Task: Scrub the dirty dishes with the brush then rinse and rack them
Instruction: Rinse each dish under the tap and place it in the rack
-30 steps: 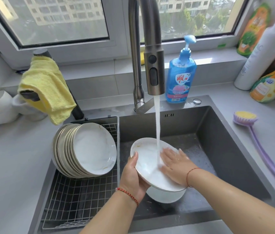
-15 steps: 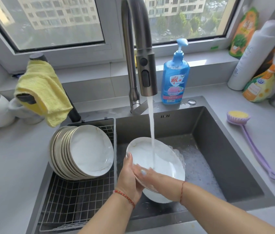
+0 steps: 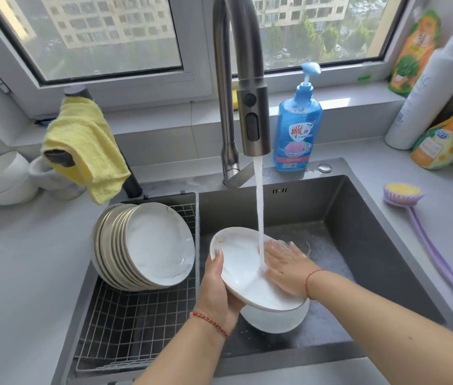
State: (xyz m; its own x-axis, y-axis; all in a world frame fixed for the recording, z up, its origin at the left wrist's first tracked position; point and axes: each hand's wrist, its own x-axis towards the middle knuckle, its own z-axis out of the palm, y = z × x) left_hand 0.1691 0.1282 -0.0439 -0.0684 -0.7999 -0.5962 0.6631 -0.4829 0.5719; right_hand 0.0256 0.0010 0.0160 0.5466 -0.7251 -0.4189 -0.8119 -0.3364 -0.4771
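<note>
A white plate (image 3: pixel 240 266) is held tilted over the dark sink (image 3: pixel 364 237) under the running tap (image 3: pixel 253 115). My left hand (image 3: pixel 218 291) grips its near left rim, thumb on top. My right hand (image 3: pixel 285 263) lies flat on the plate's inner face where the water lands, fingers straight. A white bowl (image 3: pixel 274 318) sits in the sink beneath the plate. Several clean plates (image 3: pixel 147 245) lean stacked in the wire rack (image 3: pixel 125 326) at the left. The purple brush (image 3: pixel 425 234) with a yellow head lies on the counter to the right of the sink.
A blue soap pump bottle (image 3: pixel 297 126) stands behind the sink. A yellow cloth (image 3: pixel 86 143) hangs over a dark handle at the left, with white bowls (image 3: pixel 2 179) beside it. Bottles and pouches (image 3: pixel 436 107) crowd the back right corner.
My right hand went from the plate's near left edge back to the right part of its face under the water. The plate stays in my left hand.
</note>
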